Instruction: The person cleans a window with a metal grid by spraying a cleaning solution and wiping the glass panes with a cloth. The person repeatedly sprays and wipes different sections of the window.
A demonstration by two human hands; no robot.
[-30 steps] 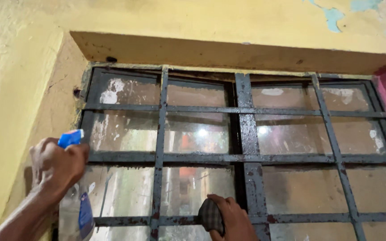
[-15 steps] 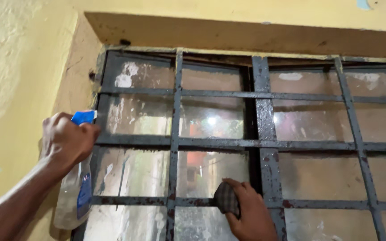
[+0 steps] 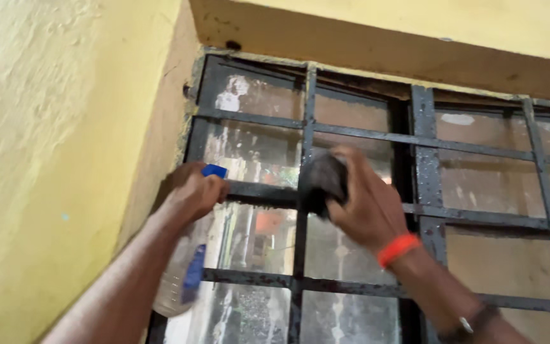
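My left hand [image 3: 192, 191] grips a clear spray bottle [image 3: 183, 271] with a blue nozzle and blue label, held at the left edge of a window. The nozzle faces the glass. My right hand [image 3: 367, 204], with an orange band on the wrist, presses a dark checked cloth [image 3: 323, 181] against the dark metal grille [image 3: 303, 134], where a vertical bar crosses a horizontal one. Behind the grille are dirty, streaked glass panes [image 3: 249, 150].
A yellow plastered wall [image 3: 52, 159] stands on the left and forms a deep recess around the window. A yellow lintel [image 3: 377, 48] runs above it. Further grille bars and smeared panes [image 3: 498, 185] extend to the right.
My right hand rose with the cloth from the lower bar to the upper crossing of bars. The view shifted left, and my left hand with the bottle now sits closer to the window.
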